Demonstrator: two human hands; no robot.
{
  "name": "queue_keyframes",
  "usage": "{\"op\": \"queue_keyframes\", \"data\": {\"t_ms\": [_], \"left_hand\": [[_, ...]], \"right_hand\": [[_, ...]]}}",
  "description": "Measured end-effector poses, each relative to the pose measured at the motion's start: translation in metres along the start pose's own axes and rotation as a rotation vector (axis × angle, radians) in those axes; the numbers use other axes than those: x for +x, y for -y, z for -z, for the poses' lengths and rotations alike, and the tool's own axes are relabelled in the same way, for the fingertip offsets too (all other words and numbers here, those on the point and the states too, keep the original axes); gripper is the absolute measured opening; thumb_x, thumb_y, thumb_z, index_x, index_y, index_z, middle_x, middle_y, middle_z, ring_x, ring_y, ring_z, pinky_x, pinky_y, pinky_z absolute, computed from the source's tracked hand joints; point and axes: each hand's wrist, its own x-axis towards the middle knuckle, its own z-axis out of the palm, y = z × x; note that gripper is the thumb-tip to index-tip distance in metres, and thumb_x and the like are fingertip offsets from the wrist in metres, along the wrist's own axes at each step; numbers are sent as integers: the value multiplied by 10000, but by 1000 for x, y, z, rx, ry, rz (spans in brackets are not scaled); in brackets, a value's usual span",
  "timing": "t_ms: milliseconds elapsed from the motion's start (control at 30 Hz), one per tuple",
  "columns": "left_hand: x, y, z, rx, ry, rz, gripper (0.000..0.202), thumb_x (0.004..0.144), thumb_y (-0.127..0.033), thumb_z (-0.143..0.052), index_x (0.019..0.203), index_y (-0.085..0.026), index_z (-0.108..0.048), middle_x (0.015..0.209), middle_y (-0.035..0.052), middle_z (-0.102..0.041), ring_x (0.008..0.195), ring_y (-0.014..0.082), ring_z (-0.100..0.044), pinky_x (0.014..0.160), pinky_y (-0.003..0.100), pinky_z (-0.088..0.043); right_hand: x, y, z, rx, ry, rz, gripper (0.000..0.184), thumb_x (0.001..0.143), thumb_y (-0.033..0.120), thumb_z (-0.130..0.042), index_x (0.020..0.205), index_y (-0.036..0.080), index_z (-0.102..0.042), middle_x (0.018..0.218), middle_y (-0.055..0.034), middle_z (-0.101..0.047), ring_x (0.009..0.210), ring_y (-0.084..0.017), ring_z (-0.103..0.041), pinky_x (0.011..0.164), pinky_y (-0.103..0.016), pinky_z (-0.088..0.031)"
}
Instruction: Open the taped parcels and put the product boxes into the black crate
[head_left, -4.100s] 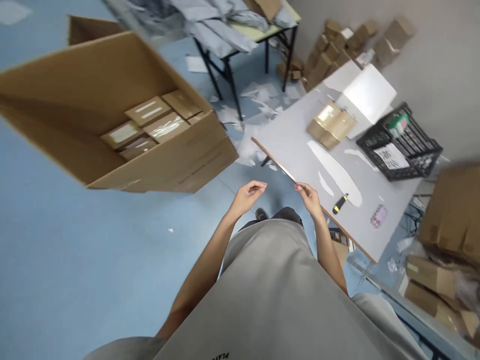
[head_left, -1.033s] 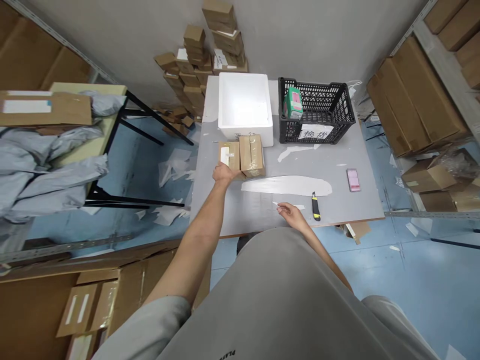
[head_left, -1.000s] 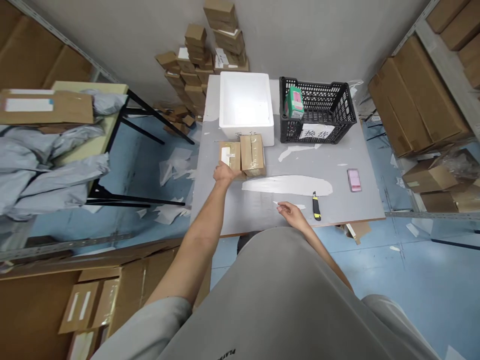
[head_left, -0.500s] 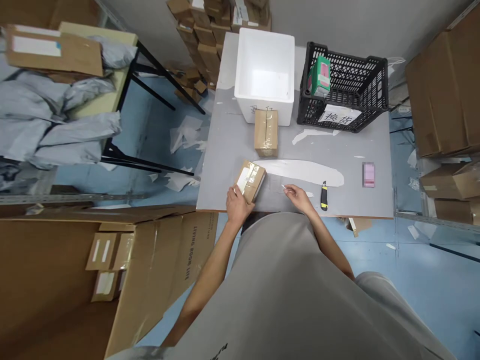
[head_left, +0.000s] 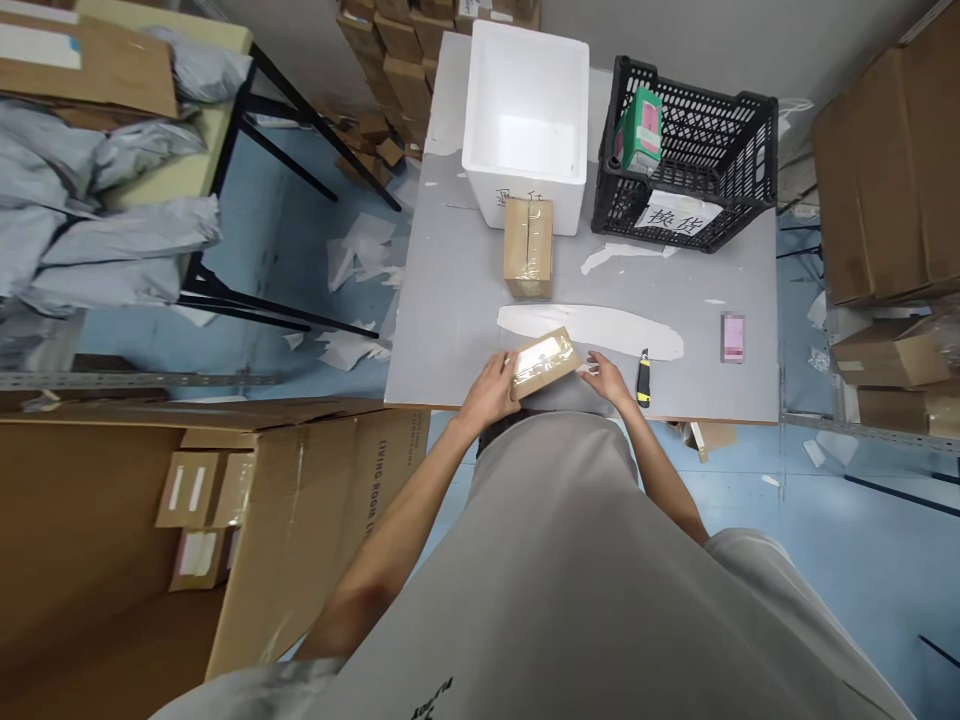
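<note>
A small cardboard box with a white label and clear tape sits at the near edge of the grey table. My left hand grips its left end. At the box's right end, my right hand touches it with the fingers loosely curled. A second small cardboard box stands farther back, in front of the white foam box. A yellow-and-black utility knife lies just right of my right hand.
A black plastic crate with a green carton and a paper sign stands at the back right. A pink item lies on the right of the table. A large open carton with small boxes stands at my left. Cardboard boxes line the right shelves.
My left hand has pulled the labelled box from beside the second box to the table's near edge. My right hand has come up against its right end.
</note>
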Motion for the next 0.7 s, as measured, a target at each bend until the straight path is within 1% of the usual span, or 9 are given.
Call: {"op": "queue_keyframes", "data": {"t_ms": [100, 233, 300, 400, 467, 567, 600, 633, 700], "left_hand": [[12, -14, -16, -11, 55, -119, 1206, 736, -115, -854, 1866, -140, -431, 1917, 281, -420, 1820, 515, -387, 1498, 635, -407], [34, -24, -28, -8, 94, -192, 1213, 742, -53, -792, 1887, -70, -395, 1981, 302, -323, 1887, 498, -269, 1550, 633, -297], [46, -23, -30, -33, 112, -202, 1240, 720, -32, -775, 1894, -49, -375, 1992, 308, -304, 1903, 487, -228, 1559, 632, -269], [55, -18, -39, -127, 109, -203, 1276, 713, -43, -779, 1912, -68, -345, 2016, 281, -269, 1919, 469, -161, 1566, 641, -236], [53, -11, -49, -241, 42, -142, 1304, 737, -73, -809, 1939, -118, -308, 2044, 243, -204, 1927, 457, -119, 1571, 633, -224], [41, 1, -65, -411, -102, 107, 1380, 754, -136, -895, 1964, -131, -230, 2057, 249, -113, 1923, 478, -120, 1566, 616, -244], [37, 5, -69, -449, -125, 201, 1401, 745, -154, -924, 1961, -117, -230, 2049, 266, -134, 1916, 491, -153, 1561, 610, -259], [33, 9, -73, -478, -128, 280, 1400, 731, -169, -948, 1951, -107, -264, 2034, 280, -199, 1903, 503, -213, 1552, 605, -286], [28, 12, -79, -536, -79, 347, 1291, 719, -203, -960, 1893, -120, -428, 1941, 269, -453, 1832, 504, -412, 1514, 599, -378]], "right_hand": [[-6, -10, 2, -47, -4, -40, 557, 832, 128, -817, 1384, 204, -824, 1407, -146, -882, 1216, -353, -846, 1211, -541, -659], [-23, -24, 1, -170, -67, -98, 526, 834, 129, -784, 1357, 175, -815, 1438, -203, -850, 1305, -410, -823, 1217, -540, -648], [-33, -31, 0, -181, -77, -107, 484, 867, 161, -796, 1350, 170, -810, 1415, -211, -850, 1232, -387, -842, 1191, -524, -660], [-43, -42, 1, -73, -51, -101, 493, 910, 240, -828, 1400, 197, -797, 1418, -160, -860, 1065, -306, -867, 1154, -506, -686], [-45, -50, 6, 20, -27, -112, 590, 924, 288, -850, 1502, 209, -766, 1497, -149, -841, 1045, -280, -876, 1158, -503, -693], [-45, -60, 14, 84, -22, -169, 790, 884, 318, -914, 1636, 191, -707, 1629, -196, -777, 1182, -316, -878, 1198, -509, -683], [-44, -62, 15, 88, -23, -186, 841, 860, 321, -937, 1655, 182, -698, 1646, -210, -765, 1237, -335, -867, 1212, -516, -676], [-43, -64, 15, 91, -20, -199, 873, 839, 321, -951, 1662, 174, -698, 1647, -219, -763, 1281, -351, -855, 1221, -524, -672], [-43, -67, 12, 108, -2, -203, 874, 819, 329, -957, 1644, 170, -717, 1599, -214, -793, 1322, -369, -836, 1227, -541, -670]]}}
